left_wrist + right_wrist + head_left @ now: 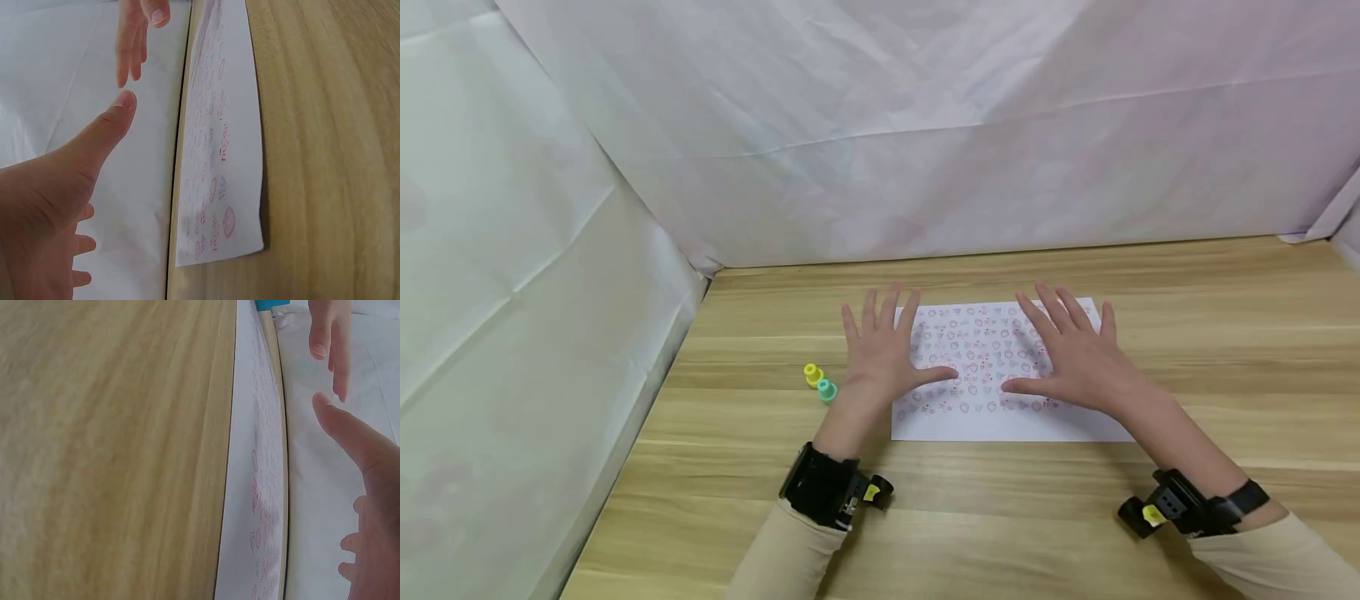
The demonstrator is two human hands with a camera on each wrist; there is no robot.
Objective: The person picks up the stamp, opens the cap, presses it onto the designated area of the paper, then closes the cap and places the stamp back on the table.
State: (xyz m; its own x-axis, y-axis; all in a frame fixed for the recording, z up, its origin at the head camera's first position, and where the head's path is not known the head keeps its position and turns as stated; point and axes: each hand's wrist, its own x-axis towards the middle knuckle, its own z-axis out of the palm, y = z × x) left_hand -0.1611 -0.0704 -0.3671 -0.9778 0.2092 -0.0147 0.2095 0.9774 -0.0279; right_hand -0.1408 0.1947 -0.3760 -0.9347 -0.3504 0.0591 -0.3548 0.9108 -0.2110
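Note:
Fingers spread wide, my left hand (880, 357) hovers above the left side of a white sheet of paper (977, 427). My right hand (1084, 362) is likewise spread over the sheet's right side, thumbs pointing toward each other with a gap between. Neither hand holds anything. Rows of small red and bluish stamped prints cover most of the sheet. Just left of my left hand stand a small yellow stamp-like piece (813, 375) and a teal one (827, 391), side by side. Both wrist views show the hands raised above the paper (245, 219).
The sheet lies on a wood-grain table (1000, 517). White cloth hangs behind the table's back edge (880, 192) and along its left side (535, 333). Each wrist wears a black strap with a small camera (1187, 504).

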